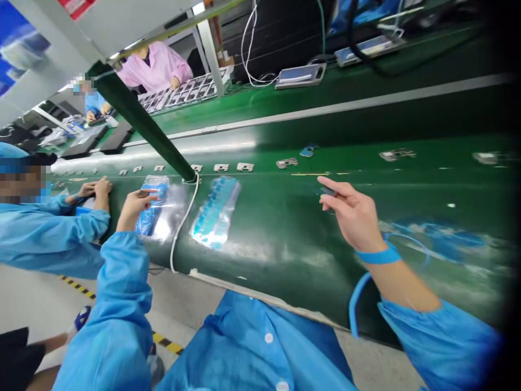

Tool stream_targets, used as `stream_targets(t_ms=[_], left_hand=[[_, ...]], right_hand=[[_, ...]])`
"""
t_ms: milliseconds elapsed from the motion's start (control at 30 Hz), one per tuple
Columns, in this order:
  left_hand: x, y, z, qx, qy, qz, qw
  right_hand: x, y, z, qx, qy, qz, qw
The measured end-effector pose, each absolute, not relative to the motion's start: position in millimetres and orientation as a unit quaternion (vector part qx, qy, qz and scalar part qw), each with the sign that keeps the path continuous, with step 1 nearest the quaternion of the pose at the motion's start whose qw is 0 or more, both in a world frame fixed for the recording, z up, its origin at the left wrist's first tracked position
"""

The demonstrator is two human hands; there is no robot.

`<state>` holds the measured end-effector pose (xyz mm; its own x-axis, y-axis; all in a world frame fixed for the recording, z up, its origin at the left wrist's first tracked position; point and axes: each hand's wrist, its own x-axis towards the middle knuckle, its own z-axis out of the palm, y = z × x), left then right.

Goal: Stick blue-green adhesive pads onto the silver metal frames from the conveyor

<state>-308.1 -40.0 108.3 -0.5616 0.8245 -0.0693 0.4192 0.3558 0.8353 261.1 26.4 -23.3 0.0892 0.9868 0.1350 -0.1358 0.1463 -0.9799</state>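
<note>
Over the bench at right, my right hand (356,212) pinches a small dark grey piece (328,190) between thumb and fingers; its exact kind does not show. A blue band circles that wrist. My left hand (135,207) is closed in a pinch above a clear bag with blue contents (151,209); what is between those fingers is too small to make out. Between the hands lies a clear sheet with rows of light-blue pieces (215,212). Beyond them, small silvery metal parts (245,166) form a line along the green bench, with one blue-covered part (308,150) among them.
A green post (142,119) rises from the bench, with a white cable (185,222) hanging from its foot. A co-worker in blue (44,233) works close at left. A person in pink (157,68) sits across, by trays of parts. Blue strips (443,239) lie at right.
</note>
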Motion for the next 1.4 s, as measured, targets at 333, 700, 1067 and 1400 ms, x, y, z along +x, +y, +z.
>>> stream_targets(t_ms=[333, 700, 1067, 1400], left_hand=[[-268.3, 0.9, 85.5, 0.383, 0.724, 0.505, 0.272], [-66.8, 29.1, 44.4, 0.443, 0.499, 0.358, 0.653], [40.4, 1.7, -9.6, 0.466, 0.451, 0.491, 0.582], [28.3, -0.5, -9.7, 0.511, 0.457, 0.477, 0.551]], right_hand=[[266.0, 32.1, -35.5, -0.514, -0.489, 0.417, 0.568], [261.7, 26.7, -19.9, -0.491, -0.420, 0.542, 0.538], [237.7, -2.5, -12.4, -0.451, -0.522, 0.548, 0.473], [243.0, -8.0, -5.6, -0.441, -0.745, 0.255, 0.431]])
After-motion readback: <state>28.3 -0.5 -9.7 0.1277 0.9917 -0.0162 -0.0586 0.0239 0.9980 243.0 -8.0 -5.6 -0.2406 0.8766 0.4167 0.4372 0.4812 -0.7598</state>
